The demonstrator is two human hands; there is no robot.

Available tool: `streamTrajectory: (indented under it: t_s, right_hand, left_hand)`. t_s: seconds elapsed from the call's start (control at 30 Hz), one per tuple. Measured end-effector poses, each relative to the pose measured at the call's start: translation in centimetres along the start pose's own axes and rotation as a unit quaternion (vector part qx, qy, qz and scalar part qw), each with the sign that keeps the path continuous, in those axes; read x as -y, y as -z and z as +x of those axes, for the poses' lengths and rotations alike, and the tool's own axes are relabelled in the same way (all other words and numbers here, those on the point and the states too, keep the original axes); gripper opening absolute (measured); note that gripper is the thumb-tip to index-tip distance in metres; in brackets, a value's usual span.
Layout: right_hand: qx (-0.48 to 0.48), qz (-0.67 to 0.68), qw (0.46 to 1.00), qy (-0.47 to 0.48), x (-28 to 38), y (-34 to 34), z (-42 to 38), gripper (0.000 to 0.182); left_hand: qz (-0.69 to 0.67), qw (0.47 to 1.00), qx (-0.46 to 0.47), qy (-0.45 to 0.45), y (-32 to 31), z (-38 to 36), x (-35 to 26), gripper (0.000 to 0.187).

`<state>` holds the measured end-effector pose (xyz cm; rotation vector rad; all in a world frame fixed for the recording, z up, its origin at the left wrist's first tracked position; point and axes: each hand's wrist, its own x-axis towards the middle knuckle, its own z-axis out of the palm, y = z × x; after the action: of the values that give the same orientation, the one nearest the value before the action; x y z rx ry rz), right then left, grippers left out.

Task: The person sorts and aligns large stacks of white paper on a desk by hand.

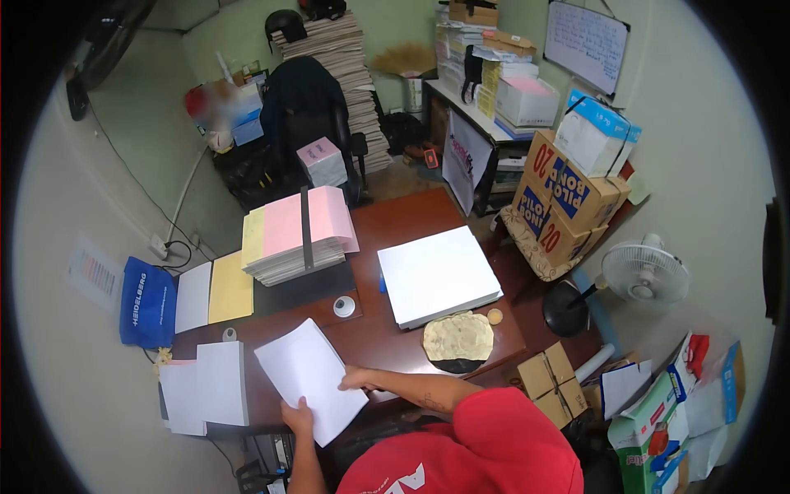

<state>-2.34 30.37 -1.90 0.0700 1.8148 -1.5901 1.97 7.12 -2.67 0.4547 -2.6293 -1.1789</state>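
Observation:
A sheaf of white paper (309,379) is held between my two hands above the front edge of the brown desk (395,356). My left hand (298,417) grips its lower left edge with the thumb on top. On the right edge, my right hand (359,379) has its fingers closed round the paper. Left of the sheaf lie white paper stacks (220,383). A thick white stack (440,276) sits at the desk's right, with a round gold-coloured piece (458,339) just below it.
Pink and yellow sheets top a tall stack (300,230) at the desk's back left. Beside it lies a yellow sheet (230,286). A small white round object (344,306) is mid-desk. Cartons (568,198) and a fan (646,272) stand on the right.

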Motion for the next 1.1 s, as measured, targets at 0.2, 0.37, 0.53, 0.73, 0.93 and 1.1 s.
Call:
streamTrajectory:
  t_s: [0.2, 0.37, 0.53, 0.73, 0.93, 1.1]
  right_hand:
    - [-0.168, -0.218, 0.955, 0.114, 2.1, -3.3, -0.2, 0.051]
    - [-0.204, -0.345, 0.902, 0.161, 2.6, -7.3, -2.5, 0.041]
    - [-0.206, -0.185, 0.956, 0.095, 3.7, -6.9, -1.5, 0.055]
    - [-0.322, -0.153, 0.933, -0.053, 2.8, -8.5, -1.4, 0.037]
    - [-0.329, -0.229, 0.915, 0.039, 2.7, -11.1, -4.6, 0.034]
    - [-0.303, -0.246, 0.915, -0.098, 9.5, -11.5, -1.2, 0.043]
  left_hand:
    - [-0.294, 0.866, 0.286, 0.287, 5.0, 6.7, 0.9, 0.045]
    - [-0.299, 0.828, 0.341, 0.331, 4.1, 8.1, 6.1, 0.055]
    - [0.029, 0.952, 0.302, 0.023, 5.1, 7.3, 6.5, 0.047]
    - [-0.024, 0.933, 0.341, -0.116, 6.2, 9.0, 6.4, 0.045]
    - [-0.208, 0.873, 0.392, 0.204, 4.0, 12.8, 6.0, 0.043]
    - [0.155, 0.938, 0.306, -0.050, 6.2, 9.0, -2.4, 0.038]
